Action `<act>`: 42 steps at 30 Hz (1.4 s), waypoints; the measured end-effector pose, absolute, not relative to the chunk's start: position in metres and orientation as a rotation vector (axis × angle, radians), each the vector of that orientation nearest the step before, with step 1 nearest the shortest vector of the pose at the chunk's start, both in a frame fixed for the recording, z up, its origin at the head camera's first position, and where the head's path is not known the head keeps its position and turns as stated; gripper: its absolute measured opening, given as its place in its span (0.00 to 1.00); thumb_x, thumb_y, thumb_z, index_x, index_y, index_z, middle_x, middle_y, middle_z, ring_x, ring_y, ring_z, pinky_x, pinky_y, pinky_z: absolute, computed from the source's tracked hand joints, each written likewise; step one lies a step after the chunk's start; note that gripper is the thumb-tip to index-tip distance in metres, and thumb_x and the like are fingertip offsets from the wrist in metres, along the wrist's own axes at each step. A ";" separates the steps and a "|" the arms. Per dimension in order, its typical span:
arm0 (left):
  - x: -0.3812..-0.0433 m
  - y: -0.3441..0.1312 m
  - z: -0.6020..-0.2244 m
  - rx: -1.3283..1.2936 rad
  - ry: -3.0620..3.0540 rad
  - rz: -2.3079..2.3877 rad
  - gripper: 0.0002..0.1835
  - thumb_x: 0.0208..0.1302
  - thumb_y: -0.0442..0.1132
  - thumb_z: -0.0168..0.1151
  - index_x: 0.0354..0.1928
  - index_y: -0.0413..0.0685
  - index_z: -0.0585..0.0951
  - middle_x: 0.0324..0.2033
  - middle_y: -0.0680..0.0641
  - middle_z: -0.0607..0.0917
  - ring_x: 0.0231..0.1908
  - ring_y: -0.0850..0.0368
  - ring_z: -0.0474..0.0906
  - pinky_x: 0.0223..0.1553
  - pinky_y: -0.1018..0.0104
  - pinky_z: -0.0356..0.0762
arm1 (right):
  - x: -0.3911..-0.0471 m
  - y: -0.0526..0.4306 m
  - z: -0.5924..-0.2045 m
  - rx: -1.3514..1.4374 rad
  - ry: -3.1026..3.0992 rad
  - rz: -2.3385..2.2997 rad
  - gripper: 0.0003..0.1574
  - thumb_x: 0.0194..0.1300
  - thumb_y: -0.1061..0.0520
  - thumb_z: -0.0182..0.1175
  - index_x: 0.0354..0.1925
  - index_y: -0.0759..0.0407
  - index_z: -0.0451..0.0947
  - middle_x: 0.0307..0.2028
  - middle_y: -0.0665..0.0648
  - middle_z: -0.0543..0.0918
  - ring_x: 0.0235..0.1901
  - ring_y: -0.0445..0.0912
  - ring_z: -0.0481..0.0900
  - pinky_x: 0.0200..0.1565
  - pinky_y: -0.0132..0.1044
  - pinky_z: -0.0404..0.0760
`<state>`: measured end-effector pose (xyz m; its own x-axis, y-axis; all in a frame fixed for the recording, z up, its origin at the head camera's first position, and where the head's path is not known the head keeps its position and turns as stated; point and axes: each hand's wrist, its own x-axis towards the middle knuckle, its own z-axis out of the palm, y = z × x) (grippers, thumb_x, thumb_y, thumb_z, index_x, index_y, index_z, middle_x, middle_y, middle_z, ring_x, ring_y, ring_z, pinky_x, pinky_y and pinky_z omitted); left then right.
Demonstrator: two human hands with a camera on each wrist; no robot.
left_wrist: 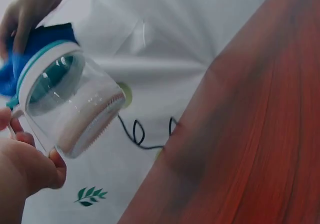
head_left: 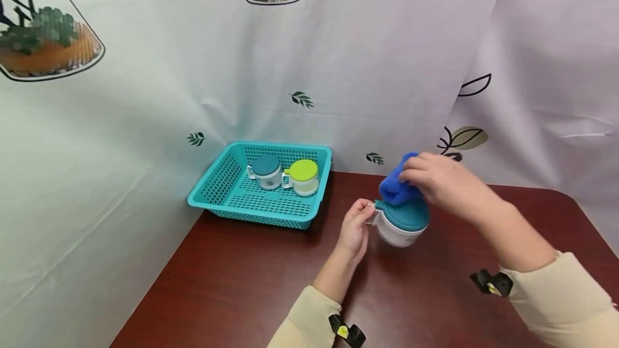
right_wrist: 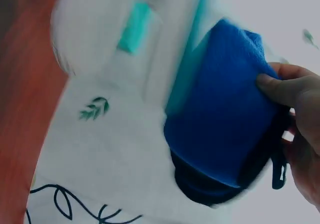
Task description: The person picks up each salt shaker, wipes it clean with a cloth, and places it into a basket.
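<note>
A clear seasoning jar (left_wrist: 75,103) with a teal lid (head_left: 408,215) is held above the table by my left hand (head_left: 356,230), whose fingers and thumb grip its side handle. In the left wrist view the jar looks tilted, with something pale near its base. My right hand (head_left: 437,181) pinches a folded blue cloth (head_left: 397,184) between thumb and fingers. The cloth lies against the top of the teal lid. From the right wrist, the cloth (right_wrist: 220,103) appears folded, with a small loop at one edge; the jar is blurred there.
A turquoise perforated basket (head_left: 261,216) stands at the back left of the dark red table (head_left: 232,278). Inside are two similar jars, one with a teal lid (head_left: 266,165) and one with a lime lid (head_left: 303,170). A white printed curtain (head_left: 338,69) hangs behind the table.
</note>
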<state>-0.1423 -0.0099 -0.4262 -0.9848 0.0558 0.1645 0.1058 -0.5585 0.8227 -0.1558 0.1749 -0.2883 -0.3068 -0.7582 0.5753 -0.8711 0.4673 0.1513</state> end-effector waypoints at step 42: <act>-0.152 -0.030 -0.425 -0.070 -1.431 -2.743 0.12 0.62 0.30 0.50 0.22 0.48 0.74 0.20 0.52 0.70 0.30 0.58 0.67 0.40 0.66 0.61 | -0.138 0.170 -0.308 1.428 -2.177 0.235 0.22 0.39 0.71 0.71 0.34 0.54 0.80 0.34 0.47 0.79 0.37 0.44 0.72 0.33 0.40 0.78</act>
<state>-0.1516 -0.0304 -0.4249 -0.9979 -0.0211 0.0617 0.0627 -0.5715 0.8182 -0.1380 0.1699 -0.3078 -0.3082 -0.8028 0.5105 -0.8932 0.4289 0.1351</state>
